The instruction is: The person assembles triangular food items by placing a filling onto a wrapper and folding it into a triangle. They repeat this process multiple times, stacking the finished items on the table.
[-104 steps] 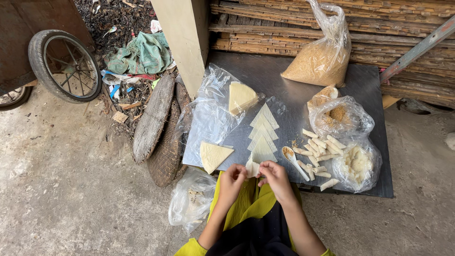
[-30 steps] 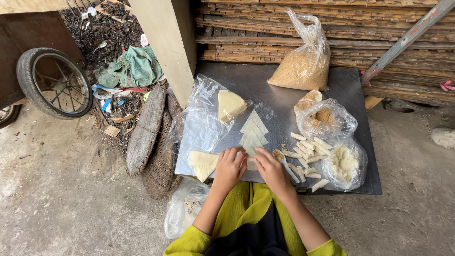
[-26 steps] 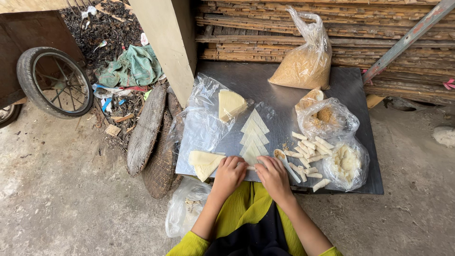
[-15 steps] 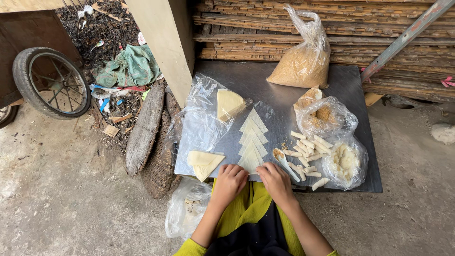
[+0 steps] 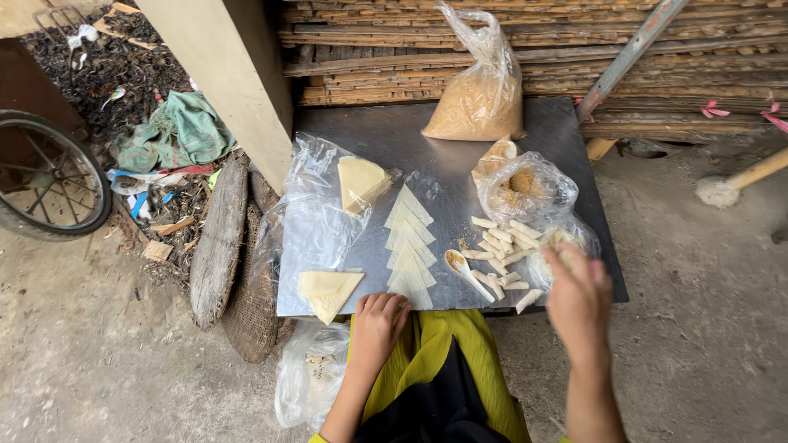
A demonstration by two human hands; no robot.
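Note:
My left hand (image 5: 376, 326) rests at the near edge of the grey metal tabletop (image 5: 410, 135), its fingers touching the nearest of a row of pale triangular wrappers (image 5: 408, 238). My right hand (image 5: 579, 297) is lifted and blurred over a clear bag of whitish filling (image 5: 552, 264) at the right; what it holds, if anything, is hidden. Several small rolled pieces (image 5: 501, 244) and a spoon (image 5: 462, 268) with brown crumbs lie between the hands. Two wrapper stacks (image 5: 361, 180) (image 5: 328, 291) sit on a plastic sheet.
A tied bag of brown crumbs (image 5: 480, 102) and an open crumb bag (image 5: 525, 184) stand at the back right. A pillar (image 5: 234, 82), a wooden plank (image 5: 217, 242), a wheel (image 5: 49, 180), bamboo slats (image 5: 394, 49) and a ground-level plastic bag (image 5: 308, 373) surround the table.
My right hand has left the near edge and swung right, over the bag of filling. The left hand stays at the nearest wrapper. The camera has moved closer.

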